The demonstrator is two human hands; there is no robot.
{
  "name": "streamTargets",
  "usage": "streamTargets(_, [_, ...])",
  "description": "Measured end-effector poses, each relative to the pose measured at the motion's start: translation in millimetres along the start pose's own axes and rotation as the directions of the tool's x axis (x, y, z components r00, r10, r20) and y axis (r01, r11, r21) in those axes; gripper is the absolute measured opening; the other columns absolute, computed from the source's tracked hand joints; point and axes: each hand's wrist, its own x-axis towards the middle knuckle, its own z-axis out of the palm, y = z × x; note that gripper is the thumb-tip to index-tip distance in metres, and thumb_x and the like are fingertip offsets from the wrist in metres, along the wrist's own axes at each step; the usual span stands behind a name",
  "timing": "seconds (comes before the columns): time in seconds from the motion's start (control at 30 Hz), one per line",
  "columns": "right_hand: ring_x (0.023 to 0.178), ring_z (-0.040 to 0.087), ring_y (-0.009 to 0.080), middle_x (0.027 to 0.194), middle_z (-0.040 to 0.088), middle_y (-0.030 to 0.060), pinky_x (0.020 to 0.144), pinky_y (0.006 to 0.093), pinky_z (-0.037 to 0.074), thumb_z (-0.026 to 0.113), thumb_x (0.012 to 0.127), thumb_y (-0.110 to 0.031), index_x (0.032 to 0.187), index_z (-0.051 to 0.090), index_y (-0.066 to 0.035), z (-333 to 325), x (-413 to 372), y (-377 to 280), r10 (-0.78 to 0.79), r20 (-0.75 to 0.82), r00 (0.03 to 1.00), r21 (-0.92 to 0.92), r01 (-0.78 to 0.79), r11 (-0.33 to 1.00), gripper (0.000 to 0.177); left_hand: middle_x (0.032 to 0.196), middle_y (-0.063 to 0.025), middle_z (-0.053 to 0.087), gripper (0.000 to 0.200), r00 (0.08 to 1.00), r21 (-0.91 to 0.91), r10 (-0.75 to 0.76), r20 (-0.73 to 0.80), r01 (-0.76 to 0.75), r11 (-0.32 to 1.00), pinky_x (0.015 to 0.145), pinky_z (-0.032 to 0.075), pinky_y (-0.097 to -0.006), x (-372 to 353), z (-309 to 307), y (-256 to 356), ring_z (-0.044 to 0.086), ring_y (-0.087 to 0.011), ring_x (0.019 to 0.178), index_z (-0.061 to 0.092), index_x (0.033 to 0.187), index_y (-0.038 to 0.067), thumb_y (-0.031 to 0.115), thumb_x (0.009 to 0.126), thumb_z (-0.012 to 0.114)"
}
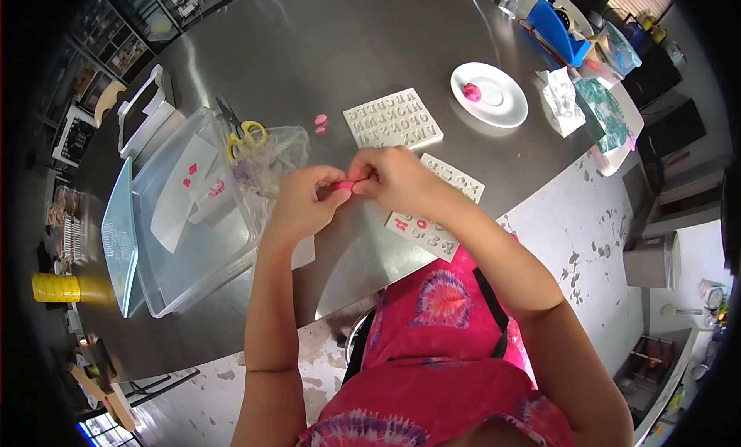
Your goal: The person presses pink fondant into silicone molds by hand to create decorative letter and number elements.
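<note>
My left hand (303,202) and my right hand (397,181) meet above the metal table, both pinching a small piece of pink dough (344,185) between thumbs and fingertips. Just beyond my right hand lies a pale letter mould (394,119). A second mould (455,175) sits partly under my right wrist, with pink dough filling a few of its cavities near the front. Two small pink bits (320,123) rest on the table beyond my left hand. On a white plate (505,104) is a larger pink lump (472,92).
To the left stands a clear plastic box (166,281) holding a white paper strip (171,215) with pink shapes on it. Yellow-handled scissors (248,135) and a crumpled plastic bag (285,150) lie beside it. Crumpled tissue (562,101) is at the right edge.
</note>
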Motion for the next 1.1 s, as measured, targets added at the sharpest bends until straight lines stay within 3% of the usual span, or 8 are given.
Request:
streamTargets(0.17, [0.066, 0.062, 0.01, 0.075, 0.067, 0.0085, 0.06, 0.0274, 0.05, 0.069, 0.083, -0.009, 0.082, 0.067, 0.002, -32.7, -7.2, -15.8, 0.109, -0.102, 0.989, 0.118, -0.097, 0.988, 0.012, 0.091, -0.0068, 0.068, 0.02, 0.998, -0.351, -0.061, 0.027, 0.066, 0.934, 0.065, 0.05, -0.0236, 1.8, 15.2, 8.7, 0.061, -0.0101, 0.073, 0.065, 0.104, -0.001, 0.014, 0.09, 0.06])
streamTargets(0.2, [0.068, 0.066, 0.0241, 0.074, 0.066, 0.0147, 0.062, 0.0336, 0.051, 0.065, 0.082, -0.008, 0.084, 0.065, 0.002, -30.3, -8.9, -11.8, 0.041, -0.138, 0.99, 0.108, -0.026, 0.994, 0.01, 0.09, -0.0061, 0.068, 0.023, 0.996, -0.456, -0.089, 0.025, 0.09, 0.886, 0.064, 0.05, -0.0224, 0.5, 18.6, 12.9, 0.061, -0.009, 0.074, 0.063, 0.108, 0.0, 0.017, 0.093, 0.058])
streamTargets(0.3, [0.071, 0.064, 0.0302, 0.077, 0.064, 0.017, 0.065, 0.037, 0.051, 0.064, 0.084, -0.011, 0.085, 0.062, 0.002, -19.6, -13.4, -2.7, -0.012, -0.191, 0.982, 0.027, 0.018, 0.999, 0.012, 0.093, -0.0081, 0.067, 0.022, 0.987, -0.472, -0.137, 0.088, 0.163, 0.866, 0.066, 0.05, -0.0233, -0.3, 25.5, 12.4, 0.061, -0.0099, 0.081, 0.061, 0.109, -0.002, 0.013, 0.093, 0.057])
streamTargets(0.33, [0.066, 0.065, 0.0164, 0.075, 0.064, 0.0115, 0.06, 0.0299, 0.051, 0.059, 0.091, -0.012, 0.092, 0.061, 0.002, -20.4, -15.4, -2.4, 0.02, -0.126, 0.992, -0.046, -0.026, 0.999, 0.014, 0.093, -0.0081, 0.067, 0.022, 0.987, -0.476, -0.136, 0.085, 0.16, 0.865, 0.066, 0.05, -0.0233, -0.5, 27.4, 11.5, 0.061, -0.0099, 0.081, 0.061, 0.109, -0.002, 0.013, 0.093, 0.057])
streamTargets(0.47, [0.068, 0.065, 0.0168, 0.076, 0.065, 0.0128, 0.062, 0.0291, 0.051, 0.058, 0.092, -0.013, 0.093, 0.063, 0.002, -17.3, -22.8, 6.9, -0.053, -0.129, 0.99, -0.17, 0.031, 0.985, 0.015, 0.089, -0.0068, 0.067, 0.019, 0.997, -0.368, -0.03, 0.077, 0.056, 0.928, 0.063, 0.048, -0.023, 2.3, 35.5, -4.1, 0.06, -0.01, 0.077, 0.062, 0.104, -0.002, 0.012, 0.093, 0.057])
streamTargets(0.63, [0.066, 0.062, 0.0144, 0.081, 0.068, 0.012, 0.061, 0.027, 0.049, 0.064, 0.088, -0.012, 0.092, 0.068, 0.001, -27.6, -40.2, 2.3, 0.238, -0.211, 0.948, 0.136, -0.212, 0.968, 0.014, 0.084, -0.007, 0.067, 0.014, 1.0, -0.075, 0.01, -0.025, -0.011, 0.997, 0.06, 0.047, -0.0241, -3.3, 29.8, 4.1, 0.059, -0.0104, 0.072, 0.064, 0.095, 0.0, 0.01, 0.084, 0.064])
streamTargets(0.77, [0.063, 0.059, 0.0137, 0.077, 0.067, 0.0104, 0.059, 0.027, 0.048, 0.071, 0.081, -0.01, 0.083, 0.068, 0.001, -28.5, -55.8, -9.0, 0.336, -0.037, 0.941, -0.025, -0.337, 0.941, 0.011, 0.083, -0.0071, 0.062, 0.02, 0.992, 0.252, 0.091, -0.086, -0.067, 0.966, 0.059, 0.046, -0.0261, -7.9, 32.1, 5.9, 0.059, -0.0149, 0.066, 0.064, 0.088, 0.004, 0.008, 0.069, 0.071])
streamTargets(1.1, [0.067, 0.062, 0.0282, 0.074, 0.059, 0.0104, 0.059, 0.0386, 0.05, 0.068, 0.072, -0.003, 0.071, 0.062, -0.004, 2.0, -73.0, -1.9, -0.1, -0.072, 0.992, -0.426, 0.06, 0.903, 0.006, 0.086, -0.0044, 0.058, 0.026, 0.948, 0.282, 0.279, 0.154, -0.312, 0.907, 0.077, 0.043, -0.0362, -16.0, 37.5, 12.2, 0.053, -0.0242, 0.085, 0.069, 0.077, 0.007, 0.015, 0.055, 0.081])
